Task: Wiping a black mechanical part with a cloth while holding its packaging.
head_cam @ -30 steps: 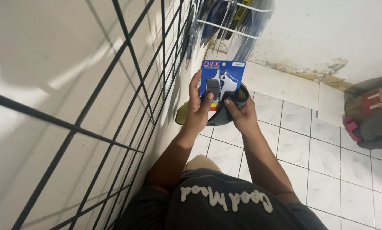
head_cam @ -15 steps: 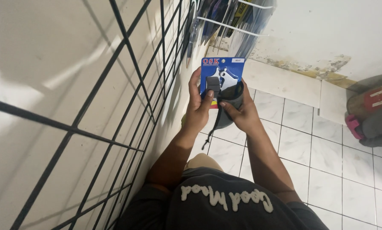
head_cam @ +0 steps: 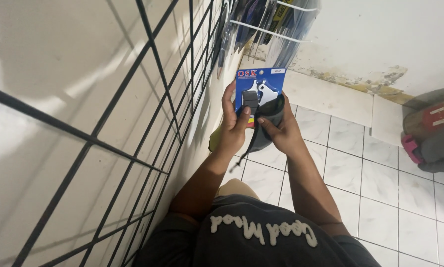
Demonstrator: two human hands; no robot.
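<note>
A blue carded blister pack point(head_cam: 259, 87) with a small grey and white part under clear plastic is held up in front of me. My left hand point(head_cam: 233, 127) grips its left edge, thumb pressed on the blister. My right hand point(head_cam: 280, 132) holds the right lower side of the pack and a dark grey cloth point(head_cam: 267, 129) that hangs under it. A yellow-green object point(head_cam: 214, 140) shows just behind my left wrist.
A black wire grid panel point(head_cam: 148, 99) runs along the white wall at my left. Hanging packaged goods point(head_cam: 266, 24) sit on white hooks above. White floor tiles point(head_cam: 370, 178) lie below, and a grey and red bag point(head_cam: 432, 131) rests at the right.
Both hands and the pack have stayed almost in place; my left thumb has slid a little on the blister. The view has shifted slightly.
</note>
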